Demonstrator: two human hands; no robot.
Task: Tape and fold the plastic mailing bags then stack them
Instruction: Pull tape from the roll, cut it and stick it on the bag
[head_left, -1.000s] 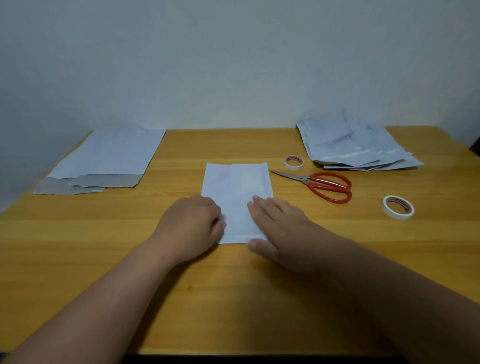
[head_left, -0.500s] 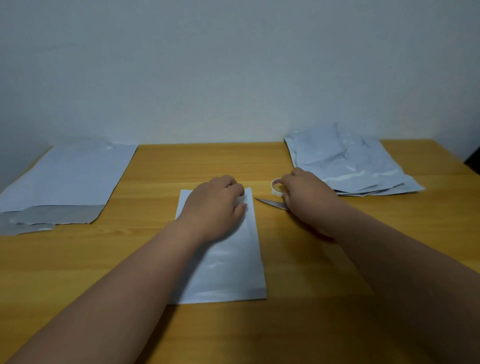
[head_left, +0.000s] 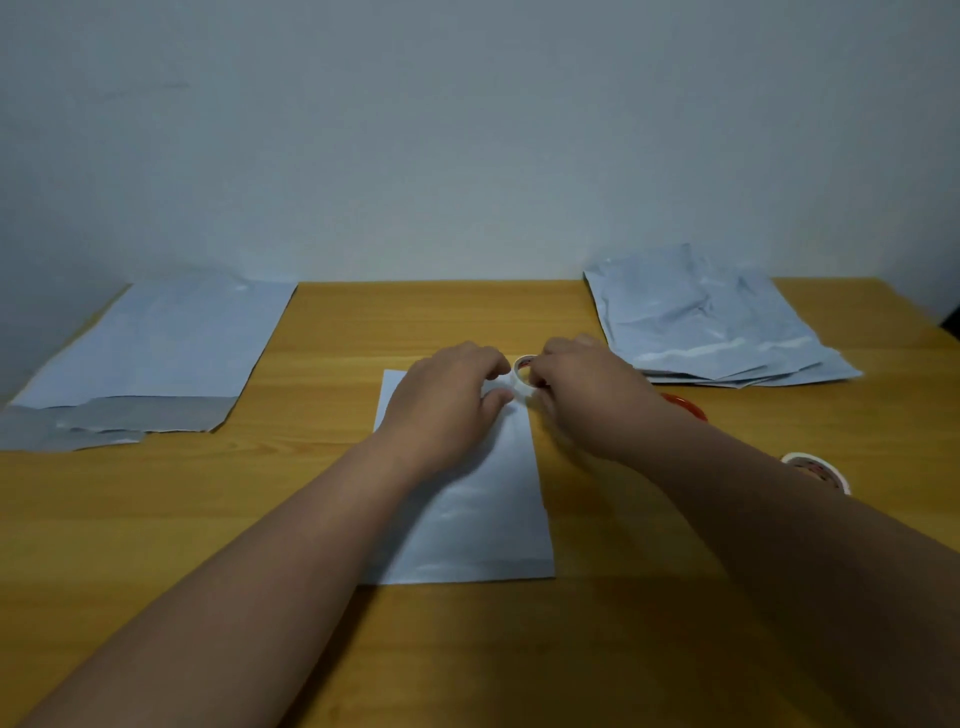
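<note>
A folded mailing bag (head_left: 467, 519) lay flat at the centre of the wooden table (head_left: 156, 545), its long side running from six toward twelve o'clock. At its twelve o'clock end both hands met over a small tape roll (head_left: 523, 370). The right hand (head_left: 582, 384) had its fingers curled round the roll, holding it just off the bag's far right corner. The left hand (head_left: 447, 400) rested on the bag's far end with fingers bent toward the roll; whether it already pinched the tape's free end could not be told.

By the look of it, this bag was folded but not yet taped, so taping and stacking remained for it.

At ten o'clock lay a flat stack of bags (head_left: 156, 353). At two o'clock sat a rumpled pile of bags (head_left: 717, 327), likely still to be done. Red scissors (head_left: 685, 405) showed partly behind the right forearm at three o'clock, and a second tape roll (head_left: 826, 470) lay nearer, at four o'clock.
</note>
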